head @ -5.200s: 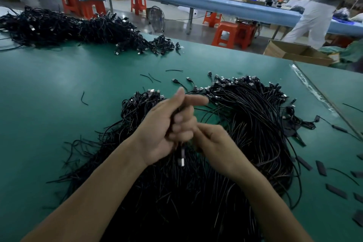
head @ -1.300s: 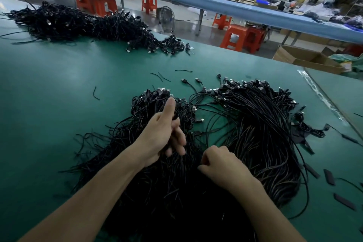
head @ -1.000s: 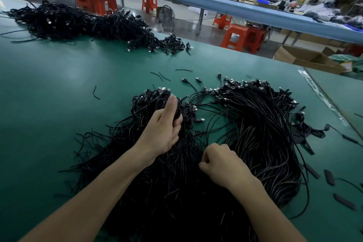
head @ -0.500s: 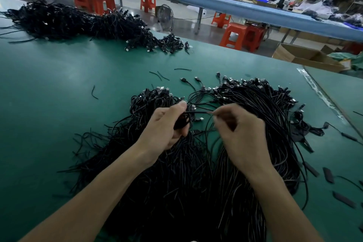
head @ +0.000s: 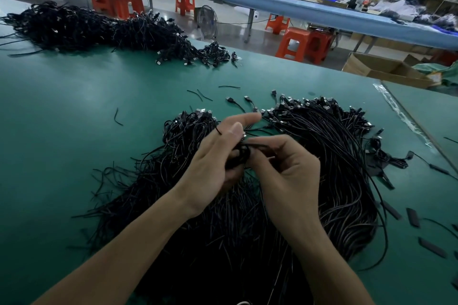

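Observation:
A big heap of loose black USB cables lies on the green table in front of me. Above its middle, my left hand grips a small coiled black cable, thumb on top and index finger stretched out. My right hand faces it and pinches the same cable where a strand runs out of the coil. Part of the coil is hidden behind my fingers.
A second long heap of black cables runs along the table's far left. Short cable offcuts and black strips lie scattered. Beyond the far edge stand orange stools, a cardboard box and a blue bench.
My right hand came up from the heap to meet the left, drawing a strand out. Both hands have since closed in together over the small coil.

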Tool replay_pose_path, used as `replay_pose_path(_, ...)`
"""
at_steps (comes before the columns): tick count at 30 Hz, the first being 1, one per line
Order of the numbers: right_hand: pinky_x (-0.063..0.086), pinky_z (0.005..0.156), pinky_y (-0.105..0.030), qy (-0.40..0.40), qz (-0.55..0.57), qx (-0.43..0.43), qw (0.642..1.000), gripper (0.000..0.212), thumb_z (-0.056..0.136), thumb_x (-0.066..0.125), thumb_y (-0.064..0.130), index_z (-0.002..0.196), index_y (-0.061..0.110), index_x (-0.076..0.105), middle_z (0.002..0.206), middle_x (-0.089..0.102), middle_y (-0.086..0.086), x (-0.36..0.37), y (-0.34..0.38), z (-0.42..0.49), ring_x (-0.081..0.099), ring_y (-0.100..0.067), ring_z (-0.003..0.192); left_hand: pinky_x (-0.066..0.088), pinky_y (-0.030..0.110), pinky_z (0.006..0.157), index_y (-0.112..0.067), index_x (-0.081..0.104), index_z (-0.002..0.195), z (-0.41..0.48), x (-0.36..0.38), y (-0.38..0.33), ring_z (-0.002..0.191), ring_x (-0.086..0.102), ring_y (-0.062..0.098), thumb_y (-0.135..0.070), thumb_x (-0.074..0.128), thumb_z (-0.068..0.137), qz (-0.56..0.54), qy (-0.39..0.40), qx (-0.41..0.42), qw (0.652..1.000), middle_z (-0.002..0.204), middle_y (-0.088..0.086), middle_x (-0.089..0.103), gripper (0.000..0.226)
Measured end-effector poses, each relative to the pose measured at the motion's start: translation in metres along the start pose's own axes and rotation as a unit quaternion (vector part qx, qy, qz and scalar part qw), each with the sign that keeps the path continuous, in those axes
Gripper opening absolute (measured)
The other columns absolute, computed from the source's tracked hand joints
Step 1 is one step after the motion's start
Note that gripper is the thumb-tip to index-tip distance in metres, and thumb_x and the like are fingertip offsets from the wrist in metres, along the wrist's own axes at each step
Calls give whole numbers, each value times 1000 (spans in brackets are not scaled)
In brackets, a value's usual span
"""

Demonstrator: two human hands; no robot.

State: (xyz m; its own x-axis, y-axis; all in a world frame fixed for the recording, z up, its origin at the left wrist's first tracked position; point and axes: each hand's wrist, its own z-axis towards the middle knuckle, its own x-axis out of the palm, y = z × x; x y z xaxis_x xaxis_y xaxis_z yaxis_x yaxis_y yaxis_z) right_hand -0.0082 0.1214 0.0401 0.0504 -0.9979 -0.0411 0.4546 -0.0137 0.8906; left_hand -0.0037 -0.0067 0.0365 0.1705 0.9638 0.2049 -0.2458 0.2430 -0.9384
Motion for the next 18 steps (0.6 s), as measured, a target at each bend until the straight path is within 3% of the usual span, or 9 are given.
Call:
replay_pose_path(2, 57, 66, -41, 15, -15, 0, 1000, 14, 87, 71, 4, 87, 18, 72, 83, 74, 2, 1, 0, -1, 67, -29, 73, 26, 11, 36, -26, 59, 130, 1, -2, -1, 35, 30, -1, -34, 29, 102, -3, -15, 19, 1000, 43, -7, 38, 42)
replay_pose_path(5, 47, 62, -14, 46, -97, -19, 994, 21, 87, 72, 6, 86, 27, 69, 82, 71, 12, -4, 2, 2, 65, -8, 72, 23, 15, 38, -28, 67, 123, 0, -7, 2, 33, 21, 6, -40, 27, 103, 4, -38, 19, 999, 42, -11, 29, 47)
replay_pose_path(7, 43, 65, -8, 72, -164, -35, 983, 23, 87, 72, 7, 88, 30, 69, 80, 69, 17, -7, 1, 5, 62, 1, 75, 21, 15, 37, -28, 71, 118, 0, -10, 3, 32, 17, 9, -45, 27, 102, -3, -32, 5, 999, 41, -10, 27, 49)
replay_pose_path(12, 40, 73, -7, 83, -255, -123, 955, 14, 86, 72, 8, 95, 18, 75, 89, 64, 18, -11, 2, 14, 57, 4, 80, 24, 13, 36, -29, 71, 120, 4, -8, 9, 29, 22, 8, -48, 32, 99, -19, -11, -54, 998, 38, -6, 32, 48)
replay_pose_path(18, 41, 71, -10, 131, -244, -73, 958, 13, 83, 77, 10, 89, 22, 77, 85, 66, 18, -19, 3, 17, 60, 1, 78, 26, 14, 36, -21, 76, 110, 5, -12, 11, 27, 24, 9, -53, 30, 97, -51, -54, -58, 996, 38, -4, 32, 57)
